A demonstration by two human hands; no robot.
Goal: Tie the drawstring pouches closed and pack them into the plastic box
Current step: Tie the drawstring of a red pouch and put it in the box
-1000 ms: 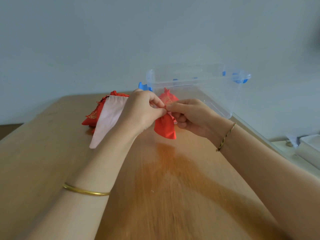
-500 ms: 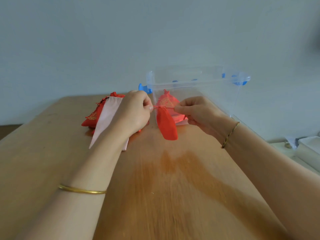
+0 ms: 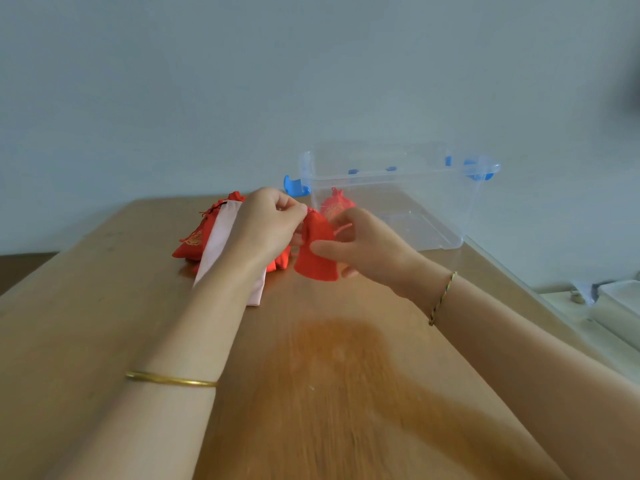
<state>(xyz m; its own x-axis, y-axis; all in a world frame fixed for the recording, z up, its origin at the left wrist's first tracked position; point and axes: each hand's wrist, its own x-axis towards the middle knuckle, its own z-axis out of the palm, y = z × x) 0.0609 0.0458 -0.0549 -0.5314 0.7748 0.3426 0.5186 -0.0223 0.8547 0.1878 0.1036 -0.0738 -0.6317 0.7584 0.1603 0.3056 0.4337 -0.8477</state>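
Pouch (image 3: 317,252) hangs in front of the box (image 3: 433,209), just before its near left corner, held clear of the bench (image 3: 104,306) with its long axis upright: gathered neck on top, flat bottom below. Both hands meet on it. The left hand (image 3: 266,226) comes in from the side away from the box, and its grip is pressed together on the neck, thumb against fingertips. The right hand (image 3: 367,244) lies between pouch and box, so it is the nearer one for packing. Its grip pinches the body lower down, with the thumb across the front and the fingers curled behind. A loop of cord (image 3: 343,227) shows at its forefinger; whether a knot is formed cannot be told.

The tie looks unfinished, so the next pull probably runs sideways across the neck, away from the box on the left and toward it on the right. After that the pouch has only a short way to go up over the near wall. A packed pouch (image 3: 337,204) sits inside the box at that same corner. The pile (image 3: 195,239) waits left of the box, partly under a pink bag (image 3: 221,244).
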